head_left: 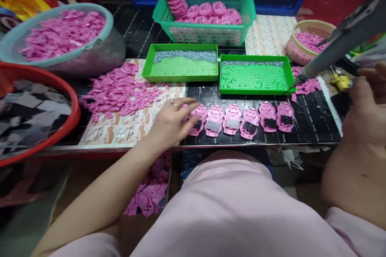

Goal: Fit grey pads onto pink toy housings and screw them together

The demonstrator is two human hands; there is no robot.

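Note:
Several pink plastic casings lie in a row near the table's front edge, some with a black or grey patch across them. At the left end of the row is my left hand, its fingers spread over the leftmost casing and hiding part of it. My right hand is at the right edge of the view, partly cut off, fingers apart. Above it slants a grey rod-shaped tool, apparently a power screwdriver, its thin tip by the right green tray. I see no contact between hand and tool.
Two green trays with small metal screws stand behind the row. Behind them is a green basket of pink parts. Loose pink pieces, a blue-grey tub and a red basket are on the left.

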